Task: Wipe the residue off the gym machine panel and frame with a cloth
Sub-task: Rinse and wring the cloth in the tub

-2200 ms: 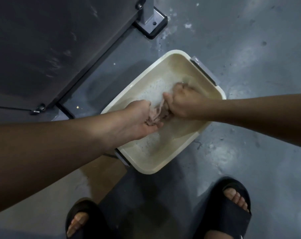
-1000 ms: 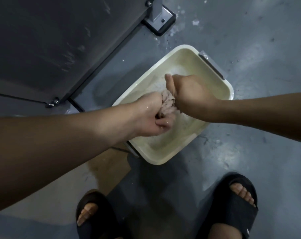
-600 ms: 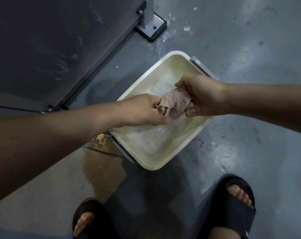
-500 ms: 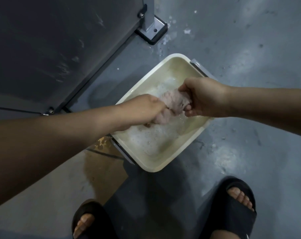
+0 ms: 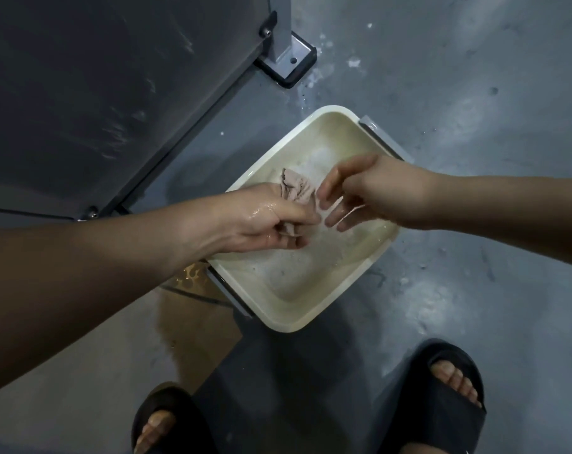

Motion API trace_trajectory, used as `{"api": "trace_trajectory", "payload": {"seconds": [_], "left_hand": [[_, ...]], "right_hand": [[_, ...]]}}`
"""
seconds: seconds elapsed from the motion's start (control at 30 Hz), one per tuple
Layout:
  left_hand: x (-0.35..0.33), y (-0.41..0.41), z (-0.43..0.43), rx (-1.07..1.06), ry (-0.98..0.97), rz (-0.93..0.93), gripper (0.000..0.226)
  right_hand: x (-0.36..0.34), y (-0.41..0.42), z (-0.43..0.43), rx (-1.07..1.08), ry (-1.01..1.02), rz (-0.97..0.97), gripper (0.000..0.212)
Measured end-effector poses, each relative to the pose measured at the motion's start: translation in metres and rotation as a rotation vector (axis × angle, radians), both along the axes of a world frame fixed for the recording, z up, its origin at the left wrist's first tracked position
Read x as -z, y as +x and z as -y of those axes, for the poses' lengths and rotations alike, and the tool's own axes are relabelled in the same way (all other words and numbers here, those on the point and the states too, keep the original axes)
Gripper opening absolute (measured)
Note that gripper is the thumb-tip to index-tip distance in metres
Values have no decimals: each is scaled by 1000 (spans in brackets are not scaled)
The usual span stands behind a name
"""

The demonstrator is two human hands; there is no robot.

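We count one cloth (image 5: 296,188), a wet pinkish rag, bunched in the left hand (image 5: 271,221), whose fingers curl round it above the basin; one end sticks out past the knuckles. The right hand (image 5: 373,191) holds nothing: its fingers are spread and nearly straight, their tips just beside the cloth, and blur keeps us from saying whether they touch it. There is one cream plastic basin (image 5: 311,309) with two grey handles, a far handle (image 5: 381,136) and a near handle (image 5: 227,294), and shallow sudsy water (image 5: 278,273) inside. Two black slide sandals, a left sandal (image 5: 166,421) and a right sandal (image 5: 442,401), show at the bottom edge. The basin sits on a grey painted floor (image 5: 491,109) speckled with pale splashes, with one brownish wet patch (image 5: 193,326) beside the near handle. Up left we see the machine's dark panel (image 5: 98,93), streaked with pale residue, and one grey frame post (image 5: 283,24) on a bolted foot plate (image 5: 288,63).
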State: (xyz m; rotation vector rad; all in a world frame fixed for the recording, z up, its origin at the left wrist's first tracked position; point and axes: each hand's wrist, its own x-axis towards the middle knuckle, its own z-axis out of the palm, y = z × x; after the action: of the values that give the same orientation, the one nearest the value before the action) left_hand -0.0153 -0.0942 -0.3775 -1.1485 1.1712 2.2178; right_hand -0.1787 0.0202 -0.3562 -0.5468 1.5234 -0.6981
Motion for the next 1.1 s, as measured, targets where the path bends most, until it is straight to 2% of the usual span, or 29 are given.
{"api": "trace_trajectory", "payload": {"seconds": [0.07, 0.1, 0.13, 0.2, 0.27, 0.37, 0.43, 0.5, 0.57, 0.67, 0.77, 0.8, 0.87, 0.93, 0.97, 1.0, 1.07, 1.1], "left_hand": [[-1, -1, 0, 59, 28, -6, 22], [-4, -1, 0, 89, 42, -13, 26], [-5, -3, 0, 115, 59, -20, 32], [-12, -6, 0, 212, 83, -42, 35], [-20, -10, -4, 356, 74, -71, 25], [-24, -12, -12, 496, -35, -4, 23], [-19, -12, -14, 593, -240, 93, 31], [-15, -13, -14, 682, -493, 133, 29], [-14, -15, -12, 792, -791, 49, 31], [-18, -18, -6, 899, -1173, -35, 32], [-17, -17, -1, 909, -1345, 5, 18], [-16, -15, 0, 932, -1385, 5, 17], [-17, -12, -2, 965, -1459, -29, 11], [-15, -9, -2, 1001, -1514, -70, 16], [-14, -8, -2, 986, -1527, -88, 19], [-13, -8, -1, 938, -1528, -98, 22], [-13, -10, -1, 858, -1461, -76, 30], [-13, -11, -2, 809, -1329, -38, 32]], "right_hand": [[3, -4, -1, -268, -298, -454, 33], [5, -5, -2, -454, -476, -622, 43], [8, -5, -2, -635, -594, -739, 56], [19, -7, -2, -866, -682, -915, 72], [25, -1, 1, -932, -741, -1024, 67], [30, 5, 3, -923, -787, -1095, 22], [24, 8, 4, -927, -723, -1136, 12], [18, 12, 9, -972, -562, -1175, 15], [9, 15, 17, -1001, -346, -1157, 24], [-2, 17, 30, -876, -66, -866, 31], [1, 18, 39, -667, 183, -449, 10], [2, 18, 40, -590, 269, -293, 10], [3, 15, 40, -518, 433, 4, 27], [1, 13, 38, -523, 507, 217, 38], [0, 12, 37, -527, 491, 245, 36], [0, 11, 35, -522, 441, 186, 31], [4, 8, 29, -549, 229, -168, 23], [5, 7, 24, -607, 78, -403, 18]]}}
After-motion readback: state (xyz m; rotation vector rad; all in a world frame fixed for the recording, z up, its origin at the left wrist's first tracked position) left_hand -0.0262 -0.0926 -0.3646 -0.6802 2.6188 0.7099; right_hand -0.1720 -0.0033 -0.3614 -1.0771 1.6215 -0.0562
